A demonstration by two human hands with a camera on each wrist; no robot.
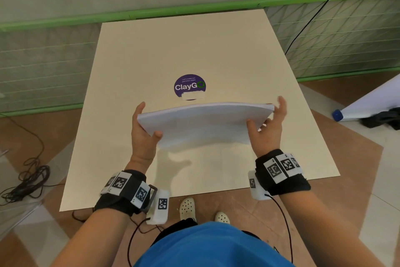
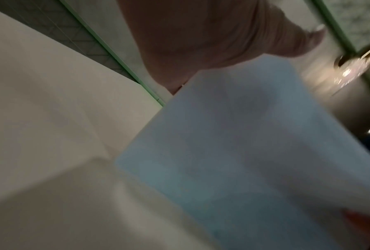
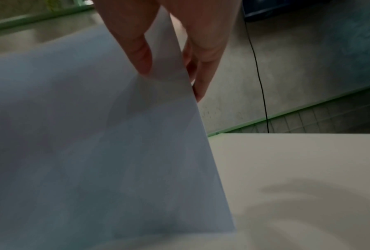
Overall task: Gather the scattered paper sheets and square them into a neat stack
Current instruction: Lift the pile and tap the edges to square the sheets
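Note:
A stack of white paper sheets (image 1: 201,124) stands tilted on its lower long edge on the cream table (image 1: 194,50), its upper edge bowed. My left hand (image 1: 141,128) grips the stack's left end, thumb on the near face and fingers behind. My right hand (image 1: 270,125) grips the right end the same way. In the left wrist view the paper stack (image 2: 233,152) fills the lower right below my left hand (image 2: 201,33), blurred. In the right wrist view the paper stack (image 3: 94,135) sits between thumb and fingers (image 3: 203,50).
A round purple ClayGo sticker (image 1: 189,87) lies on the table just beyond the stack. A green-framed mesh fence (image 1: 43,61) runs behind the table. Coiled cables (image 1: 28,180) lie on the floor at left; a blue-capped white roll (image 1: 337,114) and dark cloth (image 1: 383,118) at right.

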